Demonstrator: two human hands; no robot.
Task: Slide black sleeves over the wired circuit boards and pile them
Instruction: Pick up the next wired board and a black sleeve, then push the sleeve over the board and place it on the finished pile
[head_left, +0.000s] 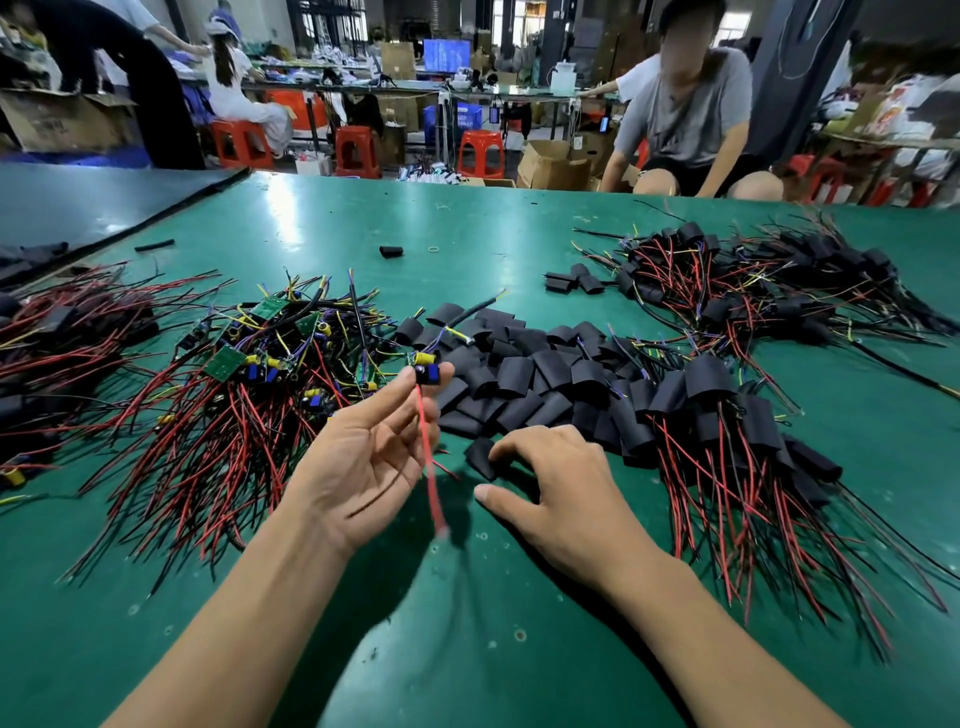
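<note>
My left hand (363, 457) is raised palm-up and pinches a small wired circuit board (427, 370) between thumb and fingertips; its red and black wires hang down toward me. My right hand (556, 483) lies on the green table, fingers curled round one black sleeve (480, 457) at the near edge of the loose sleeve heap (524, 374). Bare boards with wires lie heaped at the left (270, 364). Sleeved boards are piled at the right (722, 415).
A second pile of sleeved boards (753, 280) lies at the far right, another bundle (57, 353) at the far left. Stray sleeves (390, 251) lie mid-table. A person in a grey shirt (691, 104) sits across the green table (467, 623).
</note>
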